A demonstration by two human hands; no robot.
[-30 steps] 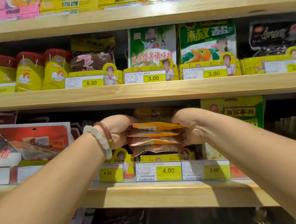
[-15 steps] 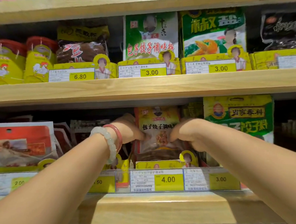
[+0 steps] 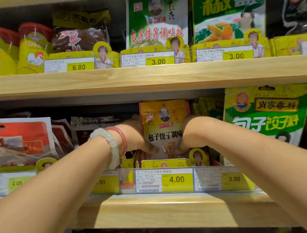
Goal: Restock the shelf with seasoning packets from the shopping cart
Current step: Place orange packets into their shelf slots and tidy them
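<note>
A yellow-orange seasoning packet (image 3: 164,126) stands upright in the middle slot of the lower wooden shelf (image 3: 154,210), behind the 4.00 price tag (image 3: 176,179); more packets seem to stand behind it. My left hand (image 3: 134,137), with a white bead bracelet and a red bangle on the wrist, grips the packets' left edge. My right hand (image 3: 189,132) grips their right edge. The fingertips of both hands meet low on the front packet. The shopping cart is out of view.
A large green and yellow packet (image 3: 268,115) stands right of my hands. Red packets (image 3: 20,141) and dark ones (image 3: 89,126) fill the left. The upper shelf (image 3: 147,77) carries jars, a green packet (image 3: 156,21) and other bags close overhead.
The stack of packets, held flat between both hands a second ago, now stands upright in its shelf slot. Both hands have pushed deeper into the shelf and the view has moved closer.
</note>
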